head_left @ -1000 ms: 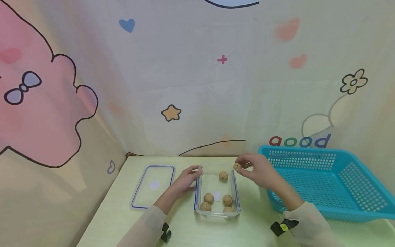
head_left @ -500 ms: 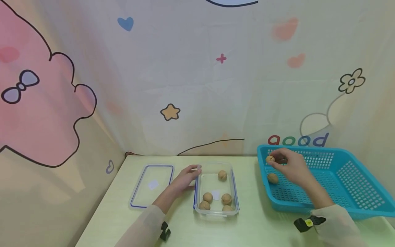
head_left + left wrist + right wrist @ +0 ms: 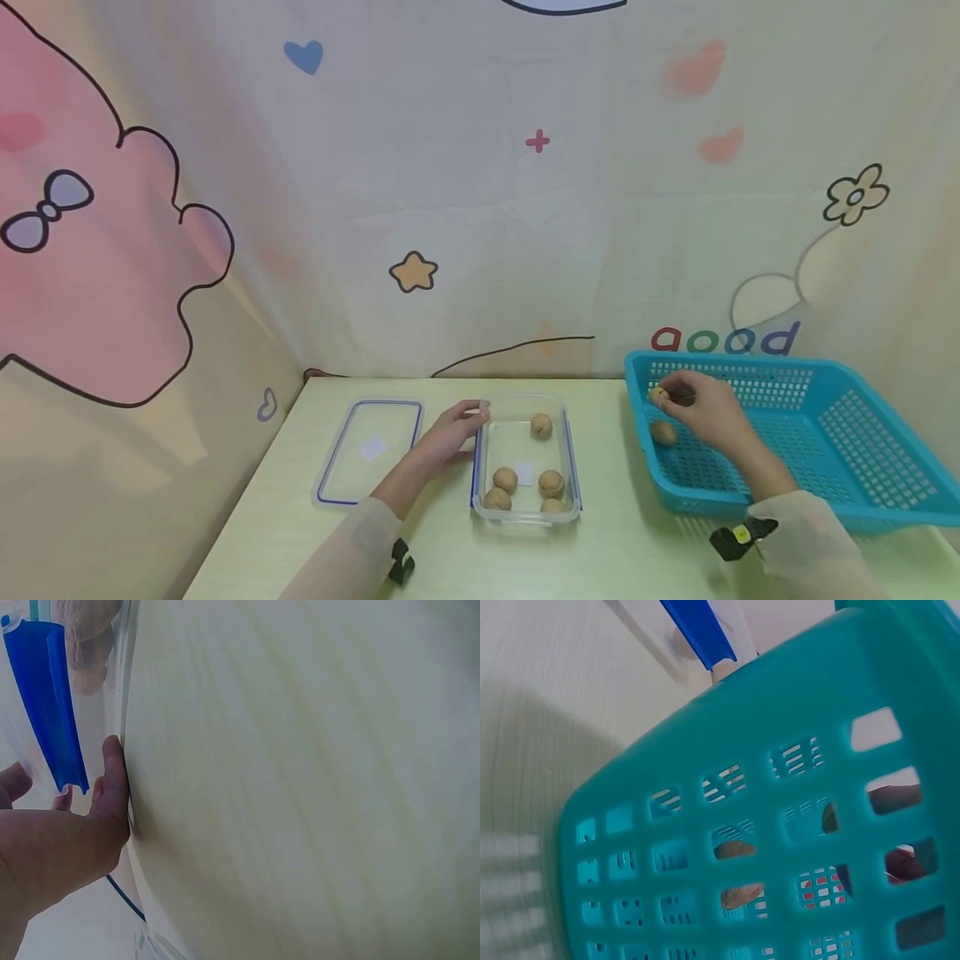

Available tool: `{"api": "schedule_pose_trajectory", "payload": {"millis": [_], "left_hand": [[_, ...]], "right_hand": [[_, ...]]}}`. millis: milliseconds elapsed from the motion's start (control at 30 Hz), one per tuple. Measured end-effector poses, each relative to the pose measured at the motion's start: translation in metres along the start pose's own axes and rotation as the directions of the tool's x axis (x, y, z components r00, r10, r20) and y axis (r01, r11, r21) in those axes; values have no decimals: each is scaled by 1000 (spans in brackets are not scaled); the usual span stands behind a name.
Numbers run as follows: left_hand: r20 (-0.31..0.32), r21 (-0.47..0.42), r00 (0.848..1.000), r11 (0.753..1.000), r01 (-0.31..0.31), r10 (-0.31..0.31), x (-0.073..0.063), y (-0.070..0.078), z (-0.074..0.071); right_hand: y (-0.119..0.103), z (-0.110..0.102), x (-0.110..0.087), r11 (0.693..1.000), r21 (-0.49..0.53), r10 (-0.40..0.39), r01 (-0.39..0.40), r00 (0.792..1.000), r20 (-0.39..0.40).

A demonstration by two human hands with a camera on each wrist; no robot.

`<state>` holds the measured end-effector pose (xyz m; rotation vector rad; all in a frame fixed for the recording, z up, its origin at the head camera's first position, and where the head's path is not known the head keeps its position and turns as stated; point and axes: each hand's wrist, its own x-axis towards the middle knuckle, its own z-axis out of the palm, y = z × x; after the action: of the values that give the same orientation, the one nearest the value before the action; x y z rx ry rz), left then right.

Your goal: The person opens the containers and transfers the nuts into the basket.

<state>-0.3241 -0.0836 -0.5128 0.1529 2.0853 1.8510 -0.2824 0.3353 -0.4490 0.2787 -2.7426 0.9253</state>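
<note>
My right hand (image 3: 712, 408) pinches a walnut (image 3: 658, 395) between thumb and fingertips, inside the left end of the blue plastic basket (image 3: 765, 512). Just below it in the head view, another walnut (image 3: 663, 433) lies against the basket's left wall. My left hand (image 3: 452, 433) rests its fingers on the left rim and side of a clear food container (image 3: 525, 518). Several walnuts sit in that container, one (image 3: 541, 426) towards the far end and the others near the front. In the left wrist view, the left hand (image 3: 67, 840) is beside a blue latch flap (image 3: 45, 697).
The container's clear lid (image 3: 369, 454), with a blue seal, lies flat on the pale table (image 3: 615, 550) at the left. A printed cloth (image 3: 480, 208) hangs behind the table. The basket's perforated wall (image 3: 705, 817) covers much of the right wrist view.
My right hand has moved right with the walnut, from beside the container into the basket, then dipped slightly. The walnut on the basket floor has come into view. My left hand stays at the container.
</note>
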Motion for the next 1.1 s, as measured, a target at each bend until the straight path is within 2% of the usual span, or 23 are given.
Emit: {"api": "schedule_pose_trajectory", "payload": {"millis": [333, 567, 733, 900, 1000, 1100], "left_hand": [[1, -2, 1000, 1000, 8, -8, 0, -1, -1], [1, 6, 1000, 1000, 7, -7, -2, -1, -2], [0, 6, 1000, 1000, -5, 5, -1, 0, -1], [6, 4, 1000, 1000, -11, 11, 0, -1, -2], [11, 0, 1000, 1000, -19, 19, -1, -1, -2], [15, -7, 1000, 1000, -18, 18, -1, -2, -3]], "right_hand": [[-8, 1, -1, 1000, 12, -21, 21, 1000, 0], [-44, 8, 1, 993, 55, -107, 108, 994, -24], [-74, 26, 8, 981, 84, -174, 174, 985, -10], [-99, 52, 16, 970, 97, -229, 225, 973, 36], [-110, 67, 19, 969, 97, -235, 227, 968, 84], [-118, 81, 21, 975, 105, -207, 194, 968, 139]]}}
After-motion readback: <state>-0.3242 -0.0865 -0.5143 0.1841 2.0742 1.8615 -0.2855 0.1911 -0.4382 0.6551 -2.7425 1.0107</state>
